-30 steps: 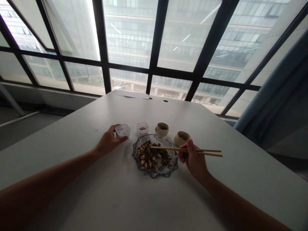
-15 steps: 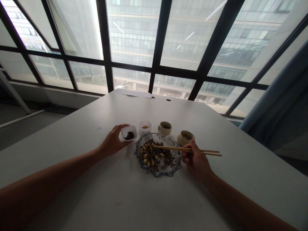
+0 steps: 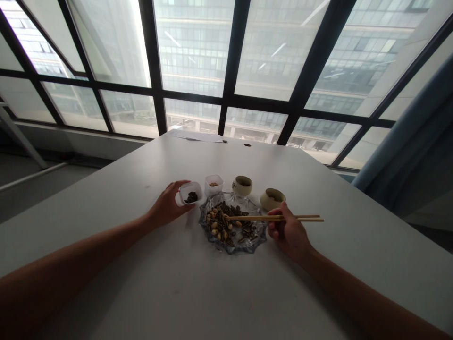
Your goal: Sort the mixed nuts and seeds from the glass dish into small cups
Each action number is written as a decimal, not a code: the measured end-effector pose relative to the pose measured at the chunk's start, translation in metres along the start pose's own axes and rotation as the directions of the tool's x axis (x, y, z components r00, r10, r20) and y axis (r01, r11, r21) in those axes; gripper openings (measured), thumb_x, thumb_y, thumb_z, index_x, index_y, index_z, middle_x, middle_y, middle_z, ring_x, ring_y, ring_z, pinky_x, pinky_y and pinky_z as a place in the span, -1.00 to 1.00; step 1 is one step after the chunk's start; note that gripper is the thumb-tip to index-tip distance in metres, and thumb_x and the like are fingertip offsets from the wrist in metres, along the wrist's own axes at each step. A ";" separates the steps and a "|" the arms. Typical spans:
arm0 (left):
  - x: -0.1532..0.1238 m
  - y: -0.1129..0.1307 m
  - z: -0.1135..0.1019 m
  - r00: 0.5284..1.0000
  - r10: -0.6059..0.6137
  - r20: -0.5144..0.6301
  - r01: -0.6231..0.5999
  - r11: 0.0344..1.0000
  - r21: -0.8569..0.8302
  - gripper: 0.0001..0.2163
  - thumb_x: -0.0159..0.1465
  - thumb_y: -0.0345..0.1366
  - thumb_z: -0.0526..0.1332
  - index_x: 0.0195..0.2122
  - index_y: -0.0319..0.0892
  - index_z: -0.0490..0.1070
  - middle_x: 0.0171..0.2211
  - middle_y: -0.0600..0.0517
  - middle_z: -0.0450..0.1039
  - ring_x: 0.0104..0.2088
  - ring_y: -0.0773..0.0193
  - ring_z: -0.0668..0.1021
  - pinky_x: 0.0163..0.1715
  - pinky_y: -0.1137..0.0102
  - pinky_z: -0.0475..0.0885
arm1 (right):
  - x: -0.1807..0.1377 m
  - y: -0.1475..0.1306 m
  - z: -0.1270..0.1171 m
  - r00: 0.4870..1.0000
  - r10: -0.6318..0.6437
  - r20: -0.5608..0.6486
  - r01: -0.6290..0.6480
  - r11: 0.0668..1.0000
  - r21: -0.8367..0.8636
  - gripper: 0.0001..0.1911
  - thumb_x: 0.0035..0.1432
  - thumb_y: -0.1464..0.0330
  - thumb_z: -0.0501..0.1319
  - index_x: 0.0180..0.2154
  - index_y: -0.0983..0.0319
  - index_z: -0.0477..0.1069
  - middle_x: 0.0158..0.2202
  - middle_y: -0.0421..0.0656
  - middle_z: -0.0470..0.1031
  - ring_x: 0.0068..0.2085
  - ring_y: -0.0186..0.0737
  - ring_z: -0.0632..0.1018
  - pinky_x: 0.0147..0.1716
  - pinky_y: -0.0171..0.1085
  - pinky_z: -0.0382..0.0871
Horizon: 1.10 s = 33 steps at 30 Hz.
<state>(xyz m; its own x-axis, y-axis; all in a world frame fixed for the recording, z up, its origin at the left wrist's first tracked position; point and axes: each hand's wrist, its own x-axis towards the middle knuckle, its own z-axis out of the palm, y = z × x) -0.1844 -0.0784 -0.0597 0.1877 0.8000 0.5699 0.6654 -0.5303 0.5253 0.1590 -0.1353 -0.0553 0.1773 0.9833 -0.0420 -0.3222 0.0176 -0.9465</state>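
My left hand (image 3: 170, 203) grips a small translucent plastic cup (image 3: 183, 193) with dark pieces (image 3: 191, 197) inside, tilted toward me, left of the plate. In my right hand (image 3: 290, 233) is a pair of wooden chopsticks (image 3: 255, 218), pointing left. Their tips touch the heap of mixed seeds and nuts (image 3: 221, 222) on a scalloped glass plate (image 3: 247, 249). Whether anything sits between the tips is too small to tell. A ceramic bowl (image 3: 268, 204) stands just beyond my right fingers.
Behind the plate stand a second plastic cup (image 3: 214, 189) with light brown pieces and another ceramic cup (image 3: 242, 189). Papers (image 3: 198, 137) lie at the white table's (image 3: 159, 165) far edge, before tall windows. A blue curtain (image 3: 406, 146) hangs at the right.
The chopsticks lie a little flatter and closer together, their tips still at the seeds. The left hand keeps its hold on the cup. The view has shifted slightly.
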 end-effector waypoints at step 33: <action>0.000 -0.002 0.000 1.000 -0.001 0.025 0.001 1.000 -0.024 -0.43 0.12 -0.03 0.34 0.11 -0.15 0.32 0.02 -0.15 0.53 -0.02 0.02 0.58 -0.02 0.10 0.53 | -0.003 0.000 0.001 0.998 -0.036 0.050 0.039 0.998 -0.058 -0.50 0.04 -0.05 0.36 -0.56 0.24 0.40 -0.74 -0.22 0.36 -0.72 -0.36 0.37 -0.81 -0.41 0.15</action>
<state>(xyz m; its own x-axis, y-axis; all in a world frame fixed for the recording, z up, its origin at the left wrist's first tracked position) -0.1852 -0.0775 -0.0608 0.2055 0.8072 0.5534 0.6482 -0.5359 0.5410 0.1578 -0.1382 -0.0548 0.1424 0.9898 0.0085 -0.2603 0.0457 -0.9644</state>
